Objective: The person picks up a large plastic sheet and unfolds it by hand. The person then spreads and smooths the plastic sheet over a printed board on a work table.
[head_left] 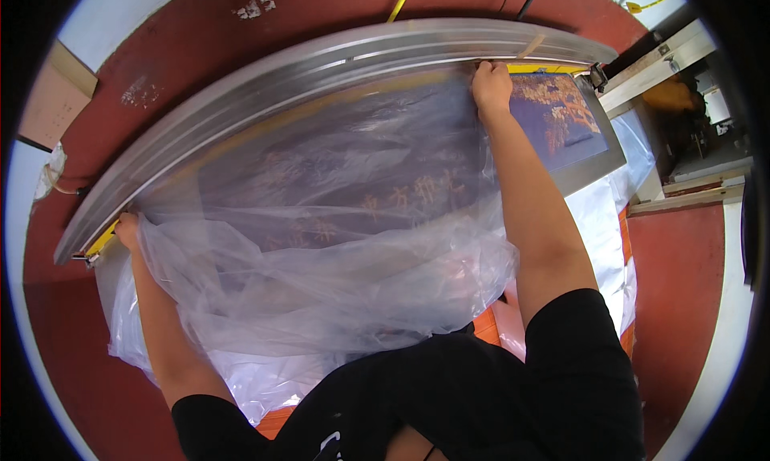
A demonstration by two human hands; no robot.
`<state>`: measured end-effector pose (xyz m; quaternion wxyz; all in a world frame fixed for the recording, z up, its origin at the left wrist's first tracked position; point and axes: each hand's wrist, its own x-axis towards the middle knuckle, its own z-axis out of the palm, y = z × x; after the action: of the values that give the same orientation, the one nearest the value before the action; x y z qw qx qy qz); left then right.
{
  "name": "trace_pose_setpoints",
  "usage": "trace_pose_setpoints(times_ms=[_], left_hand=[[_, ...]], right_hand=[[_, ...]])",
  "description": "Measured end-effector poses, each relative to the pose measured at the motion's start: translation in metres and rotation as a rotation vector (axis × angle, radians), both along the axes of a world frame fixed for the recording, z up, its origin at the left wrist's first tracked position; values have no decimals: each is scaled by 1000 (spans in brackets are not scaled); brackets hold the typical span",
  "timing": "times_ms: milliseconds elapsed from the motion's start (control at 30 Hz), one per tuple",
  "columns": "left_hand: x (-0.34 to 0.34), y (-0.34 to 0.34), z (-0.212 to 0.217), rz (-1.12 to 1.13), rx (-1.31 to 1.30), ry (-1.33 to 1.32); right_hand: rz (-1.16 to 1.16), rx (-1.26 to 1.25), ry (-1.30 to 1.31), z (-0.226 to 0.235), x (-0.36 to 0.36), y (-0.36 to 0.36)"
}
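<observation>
A wide sheet of clear plastic film (385, 277) lies wrinkled across the work surface, and its far edge runs along a long silver metal bar (337, 52). My left hand (126, 230) is closed on the film's left corner, close to the bar's left end. At the film's far right corner, my right hand (491, 88) has its fingers curled on the edge, right against the bar. Through the film a dark sheet with gold characters (417, 200) shows dimly. Both sets of fingertips are partly hidden.
A yellow strip (103, 238) runs under the bar. Right of my right hand lies a dark purple picture with a golden tree (561, 120). White plastic (597, 236) hangs off the right side. A pale frame (658, 68) stands at far right, over a red floor (682, 277).
</observation>
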<state>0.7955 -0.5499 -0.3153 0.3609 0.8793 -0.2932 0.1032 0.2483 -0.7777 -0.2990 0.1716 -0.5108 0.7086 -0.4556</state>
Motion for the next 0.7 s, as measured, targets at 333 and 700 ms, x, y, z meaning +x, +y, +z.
trace_pose_setpoints(times_ms=[333,700], left_hand=[[82,39,56,-236,-427,395],[-352,-128,125,-1403,-369,-405]], right_hand=[[339,351,-557,32,7,25],[910,141,-375,91,-2,76]])
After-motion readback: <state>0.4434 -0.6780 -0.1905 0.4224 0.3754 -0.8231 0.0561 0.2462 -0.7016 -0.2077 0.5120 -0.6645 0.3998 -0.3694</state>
